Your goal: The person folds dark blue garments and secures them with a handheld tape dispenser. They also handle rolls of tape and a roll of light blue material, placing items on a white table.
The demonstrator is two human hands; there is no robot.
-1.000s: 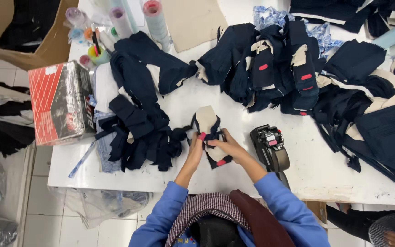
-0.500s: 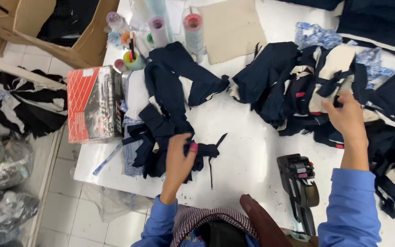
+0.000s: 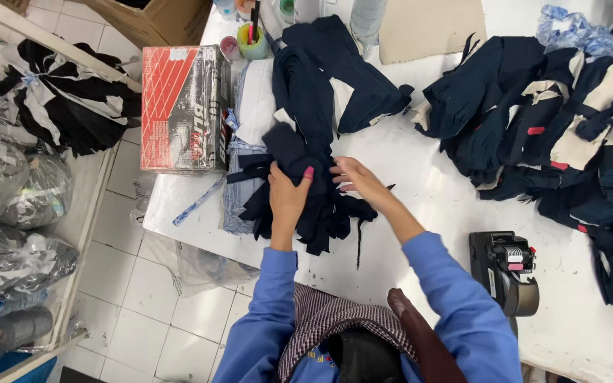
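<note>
Around the hands: a white table seen from above, crowded with dark navy cloth.
Left of the hands: a red and black box at the table's edge, with a folded pale blue cloth between it and the pile.
Beyond the hands: a long run of navy pieces reaching away from the person, then a green cup of pens and a tan card sheet.
Right of the hands: a broad heap of navy and cream pieces with small red tags, well apart from the pile.
Near the right forearm: a black tagging gun lying on the table.
Floor to the left: clear bags of scraps.
Pile: a small navy stack directly under both hands, with loose strips hanging toward the person.
Left hand: palm down, fingers curled over the pile's left side, gripping the top piece.
Right hand: fingers partly spread, tips touching the pile's right edge; whether it grips cloth cannot be told.
In the way: the pile hides the left fingertips.
</note>
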